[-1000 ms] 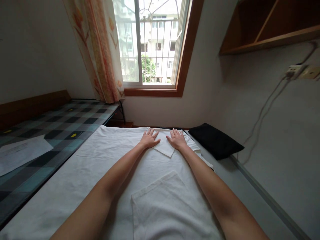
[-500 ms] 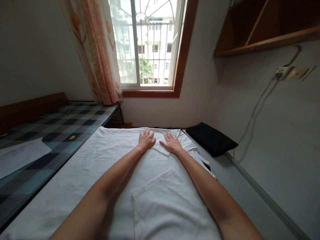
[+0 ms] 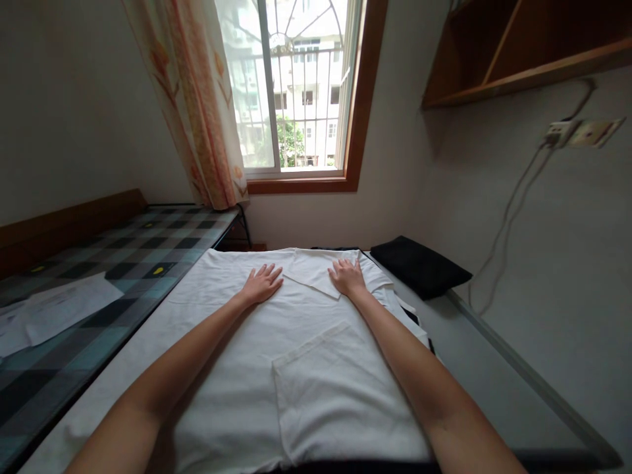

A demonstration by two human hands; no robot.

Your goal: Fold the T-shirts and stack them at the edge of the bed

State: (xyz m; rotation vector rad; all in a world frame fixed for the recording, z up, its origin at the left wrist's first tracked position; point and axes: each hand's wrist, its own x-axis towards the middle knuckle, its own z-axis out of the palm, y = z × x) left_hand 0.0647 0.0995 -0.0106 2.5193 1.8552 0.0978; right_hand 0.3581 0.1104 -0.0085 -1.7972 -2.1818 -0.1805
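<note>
Left hand (image 3: pixel 263 284), right hand (image 3: pixel 348 276), on white cloth (image 3: pixel 257 355)

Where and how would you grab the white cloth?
Probably pinch the white cloth at its far edge, toward the far corners, reaching from the near side, palms down. It's spread mostly flat, so its middle offers little to pinch. The left hand and right hand already lie palm-down on it, fingers pointing roughly toward that edge.
</note>
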